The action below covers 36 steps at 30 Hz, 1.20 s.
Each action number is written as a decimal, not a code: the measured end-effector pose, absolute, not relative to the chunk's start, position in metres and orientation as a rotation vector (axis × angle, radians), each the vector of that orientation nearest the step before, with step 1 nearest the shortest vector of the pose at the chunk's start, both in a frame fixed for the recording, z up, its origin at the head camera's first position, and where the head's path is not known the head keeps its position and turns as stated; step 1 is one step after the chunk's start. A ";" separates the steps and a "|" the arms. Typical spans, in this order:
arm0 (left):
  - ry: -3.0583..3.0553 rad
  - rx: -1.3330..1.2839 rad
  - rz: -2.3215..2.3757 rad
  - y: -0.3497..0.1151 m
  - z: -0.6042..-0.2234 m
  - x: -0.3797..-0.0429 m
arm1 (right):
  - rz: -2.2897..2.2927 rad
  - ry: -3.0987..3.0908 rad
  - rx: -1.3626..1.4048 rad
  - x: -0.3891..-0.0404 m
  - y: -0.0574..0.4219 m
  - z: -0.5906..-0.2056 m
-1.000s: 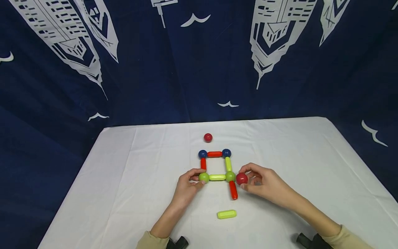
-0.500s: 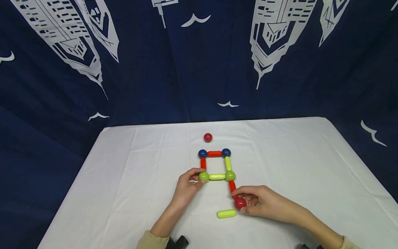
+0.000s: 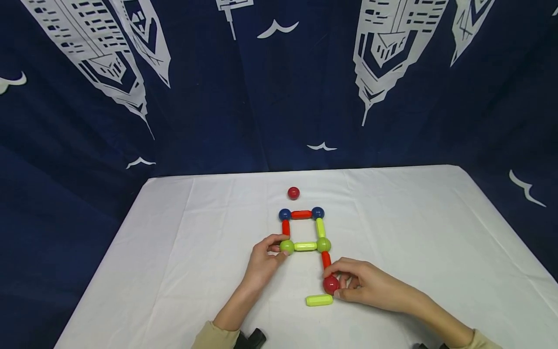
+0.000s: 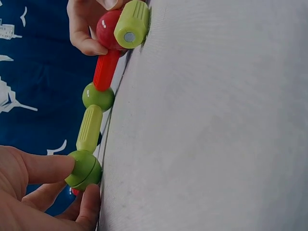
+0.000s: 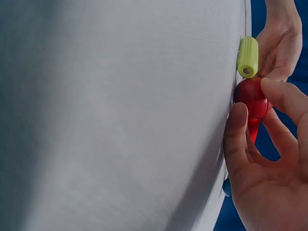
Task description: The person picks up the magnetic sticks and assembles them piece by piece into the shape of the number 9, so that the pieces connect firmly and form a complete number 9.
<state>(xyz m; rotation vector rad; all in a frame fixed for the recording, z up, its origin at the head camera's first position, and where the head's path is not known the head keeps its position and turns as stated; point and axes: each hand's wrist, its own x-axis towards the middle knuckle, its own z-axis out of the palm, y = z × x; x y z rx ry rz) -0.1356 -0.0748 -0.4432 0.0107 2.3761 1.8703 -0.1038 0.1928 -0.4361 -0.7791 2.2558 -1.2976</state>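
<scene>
My left hand (image 3: 264, 259) pinches the green ball (image 3: 286, 246) at the near left corner of a square of rods and balls. A light-green rod (image 3: 305, 246) joins it to a second green ball (image 3: 323, 244). From that ball a red rod (image 3: 326, 260) points toward me. My right hand (image 3: 366, 283) grips a red ball (image 3: 331, 285) between thumb and fingers, right at the red rod's near end. In the left wrist view the red rod (image 4: 106, 70) meets the red ball (image 4: 109, 30). Two blue balls (image 3: 285, 214) form the far corners.
A loose light-green rod (image 3: 319, 300) lies on the white tablecloth (image 3: 209, 271) just in front of the red ball. Another red ball (image 3: 293, 193) sits beyond the square. A dark blue curtain (image 3: 244, 97) hangs behind the table.
My right hand has brought the red ball from beside the green corner ball toward me, then slightly left to the red rod's end. The left hand has kept its hold on the green ball.
</scene>
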 end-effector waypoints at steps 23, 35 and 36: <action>2.544 -0.034 1.851 -0.074 -0.432 -0.114 | -1.343 2.147 -0.663 -0.107 0.192 -0.437; 2.153 0.301 1.664 -0.065 -0.435 -0.082 | -1.362 2.135 -0.680 -0.106 0.194 -0.439; 2.158 0.325 1.630 -0.064 -0.437 -0.081 | -1.360 2.133 -0.680 -0.106 0.194 -0.439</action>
